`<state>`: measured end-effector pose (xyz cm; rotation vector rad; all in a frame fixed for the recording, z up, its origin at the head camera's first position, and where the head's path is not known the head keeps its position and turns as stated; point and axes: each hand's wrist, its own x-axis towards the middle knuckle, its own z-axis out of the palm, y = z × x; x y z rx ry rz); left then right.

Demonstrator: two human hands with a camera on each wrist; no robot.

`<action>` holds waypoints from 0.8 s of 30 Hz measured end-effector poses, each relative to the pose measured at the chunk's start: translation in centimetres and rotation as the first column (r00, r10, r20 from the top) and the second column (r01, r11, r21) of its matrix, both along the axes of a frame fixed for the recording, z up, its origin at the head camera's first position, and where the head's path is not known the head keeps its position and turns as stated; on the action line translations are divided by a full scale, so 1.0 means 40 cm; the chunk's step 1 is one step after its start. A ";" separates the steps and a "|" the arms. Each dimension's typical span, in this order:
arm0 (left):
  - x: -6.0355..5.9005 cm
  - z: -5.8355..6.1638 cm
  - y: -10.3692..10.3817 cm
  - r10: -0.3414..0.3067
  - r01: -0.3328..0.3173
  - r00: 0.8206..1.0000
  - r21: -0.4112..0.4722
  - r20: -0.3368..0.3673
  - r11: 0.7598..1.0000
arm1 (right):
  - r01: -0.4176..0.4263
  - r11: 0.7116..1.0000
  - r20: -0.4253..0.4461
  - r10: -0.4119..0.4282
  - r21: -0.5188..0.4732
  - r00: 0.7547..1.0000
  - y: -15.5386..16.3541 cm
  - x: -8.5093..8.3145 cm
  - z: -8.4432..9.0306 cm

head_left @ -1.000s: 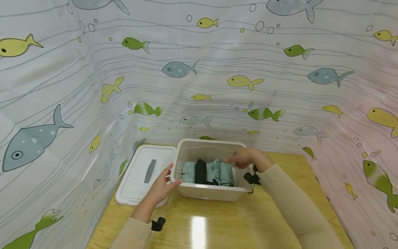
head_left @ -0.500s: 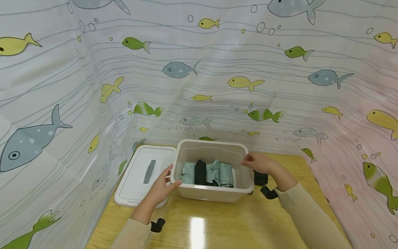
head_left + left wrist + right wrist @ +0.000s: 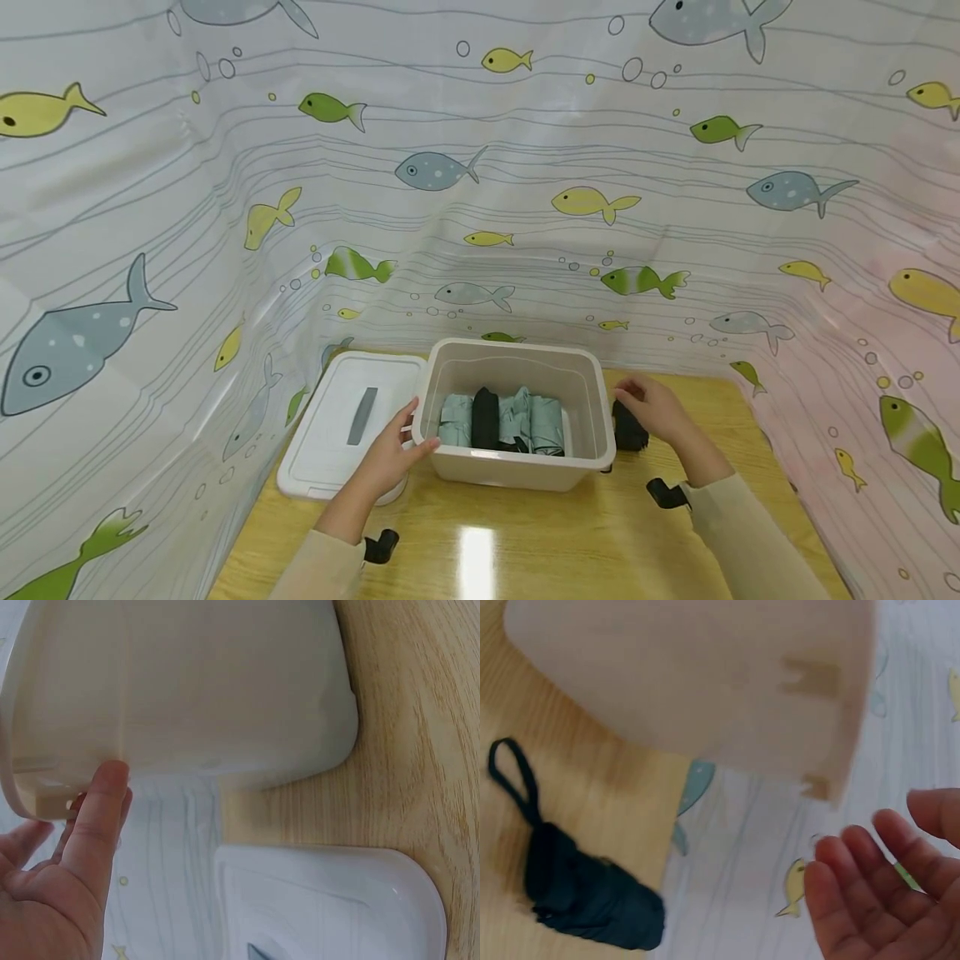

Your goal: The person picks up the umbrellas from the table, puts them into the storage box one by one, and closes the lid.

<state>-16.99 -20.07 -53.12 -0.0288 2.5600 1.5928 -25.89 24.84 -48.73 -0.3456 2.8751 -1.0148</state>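
A white translucent bin [image 3: 517, 467] stands on the wooden table, with folded pale green umbrellas [image 3: 536, 421] and a black one [image 3: 484, 417] lying inside. My left hand [image 3: 390, 454] rests against the bin's left wall; its thumb [image 3: 97, 817] presses just under the bin's [image 3: 210, 682] rim. My right hand [image 3: 654, 408] hovers right of the bin, over a black folded umbrella [image 3: 628, 429] on the table. In the right wrist view that hand [image 3: 885, 892] is spread with relaxed fingers and holds nothing. The black umbrella [image 3: 585, 900] with its loop strap lies beside the bin [image 3: 705, 682].
The bin's white lid [image 3: 348, 425] with a grey handle lies flat to the left, also seen as the lid [image 3: 330, 900] in the left wrist view. A fish-print curtain [image 3: 480, 208] closes in the table on three sides. Bare wood [image 3: 525, 550] lies in front of the bin.
My right hand has left the bin's inside, crossed its right rim and come down over the black umbrella on the table. The left hand has stayed on the bin.
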 end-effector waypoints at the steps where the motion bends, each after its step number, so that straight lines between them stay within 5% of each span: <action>1: 0.001 0.000 0.000 0.000 0.000 1.000 0.000 0.000 1.000 | 0.019 1.000 -0.012 -0.019 0.001 1.000 0.008 -0.001 -0.011; 13: 0.004 -0.001 0.000 -0.002 0.002 1.000 -0.010 -0.016 1.000 | 0.244 0.966 -0.058 -0.249 -0.080 0.967 0.078 -0.037 -0.150; 24: 0.004 0.000 0.001 0.006 -0.006 1.000 0.005 -0.008 1.000 | 0.480 0.859 0.043 -0.480 -0.177 0.876 0.116 -0.067 -0.290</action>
